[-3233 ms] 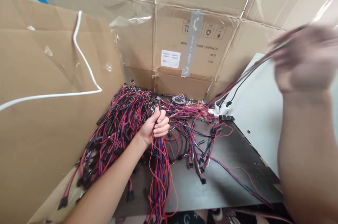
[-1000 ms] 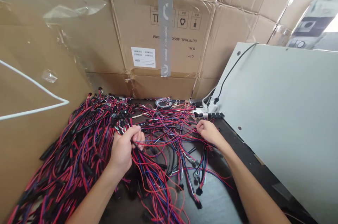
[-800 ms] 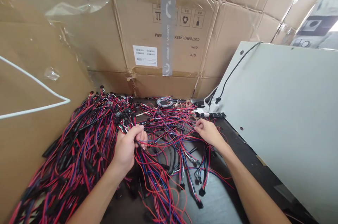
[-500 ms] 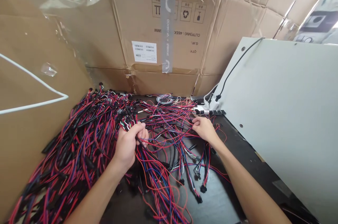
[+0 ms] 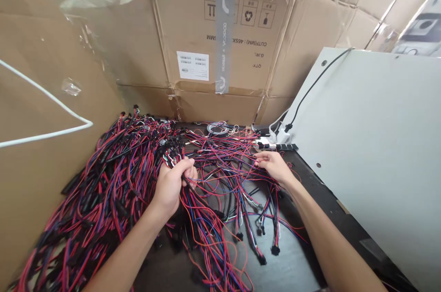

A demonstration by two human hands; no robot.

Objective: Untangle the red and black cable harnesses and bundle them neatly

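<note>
My left hand is closed around a bundle of red, blue and black wires whose connector ends stick out above the fist. My right hand rests on the loose tangle of wires in the middle of the dark table, fingers pinched on a thin red wire. A big heap of the same wires with black connectors lies to the left of my left hand.
Taped cardboard boxes wall in the back and left side. A white panel with a black cable leans at the right. A white power strip and a tape roll sit at the table's far edge.
My right hand came down from up high at the right onto the loose wires. My left hand kept its grip on the bundle and shifted slightly; the view drifted a little.
</note>
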